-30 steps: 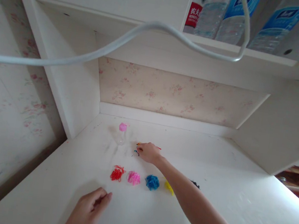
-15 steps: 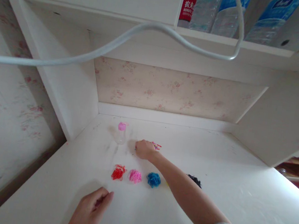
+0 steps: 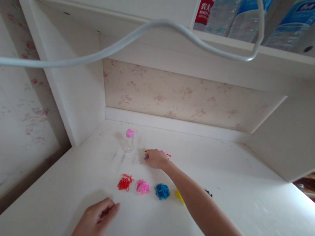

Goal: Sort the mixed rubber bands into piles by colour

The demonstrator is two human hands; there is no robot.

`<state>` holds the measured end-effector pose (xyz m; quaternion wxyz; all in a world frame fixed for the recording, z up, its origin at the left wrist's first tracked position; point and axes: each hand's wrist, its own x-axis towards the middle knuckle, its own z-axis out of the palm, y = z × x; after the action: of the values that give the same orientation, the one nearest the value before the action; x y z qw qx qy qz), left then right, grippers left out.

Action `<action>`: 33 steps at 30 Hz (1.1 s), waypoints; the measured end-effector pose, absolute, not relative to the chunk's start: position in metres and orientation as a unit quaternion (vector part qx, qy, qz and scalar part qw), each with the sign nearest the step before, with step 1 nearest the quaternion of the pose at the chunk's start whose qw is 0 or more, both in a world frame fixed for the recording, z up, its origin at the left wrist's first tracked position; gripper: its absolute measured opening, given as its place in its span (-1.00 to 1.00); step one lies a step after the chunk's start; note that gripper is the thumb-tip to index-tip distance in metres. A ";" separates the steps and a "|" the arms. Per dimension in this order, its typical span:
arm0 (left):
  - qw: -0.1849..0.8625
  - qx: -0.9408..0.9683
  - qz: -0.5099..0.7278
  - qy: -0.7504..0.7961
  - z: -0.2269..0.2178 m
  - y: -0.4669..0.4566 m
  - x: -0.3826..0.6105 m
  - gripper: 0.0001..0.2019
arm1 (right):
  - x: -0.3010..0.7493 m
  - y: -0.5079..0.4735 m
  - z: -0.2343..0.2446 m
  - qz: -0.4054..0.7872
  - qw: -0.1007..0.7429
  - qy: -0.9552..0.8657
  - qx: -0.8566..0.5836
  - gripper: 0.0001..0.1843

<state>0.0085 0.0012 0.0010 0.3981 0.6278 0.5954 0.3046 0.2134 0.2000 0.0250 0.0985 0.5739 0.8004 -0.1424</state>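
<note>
My right hand [image 3: 155, 158] reaches out over a small mixed heap of coloured rubber bands [image 3: 167, 155], its fingers curled down into them. Coloured ends show on both sides of the hand, and the middle of the heap is hidden. Near the front edge my left hand [image 3: 97, 218] rests closed, thumb against the curled forefinger, with nothing visible in it. Between the hands lie separate piles of bands: red [image 3: 125, 182], pink [image 3: 142, 187], blue [image 3: 162, 191] and yellow [image 3: 180, 196]. My right forearm partly covers the yellow pile and a black pile [image 3: 208, 193].
A clear bottle with a pink cap [image 3: 130, 133] stands left of my right hand. A white cable [image 3: 164, 24] crosses high in front. Water bottles [image 3: 222, 14] fill a shelf above the white tabletop [image 3: 242, 175], and white panels close both sides.
My right hand has shifted slightly and turned over the mixed heap, showing more coloured ends at its left. More of the yellow pile shows and less of the black. The left hand stays put.
</note>
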 end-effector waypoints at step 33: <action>0.368 0.654 0.298 0.590 -0.003 0.000 0.007 -0.64 | 0.292 0.137 0.064 -0.235 0.087 0.860 0.445 -0.69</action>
<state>0.0071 0.0000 -0.0027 0.3680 0.6538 0.5904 0.2977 0.2919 0.1370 0.0636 0.0873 0.4447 0.8598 -0.2351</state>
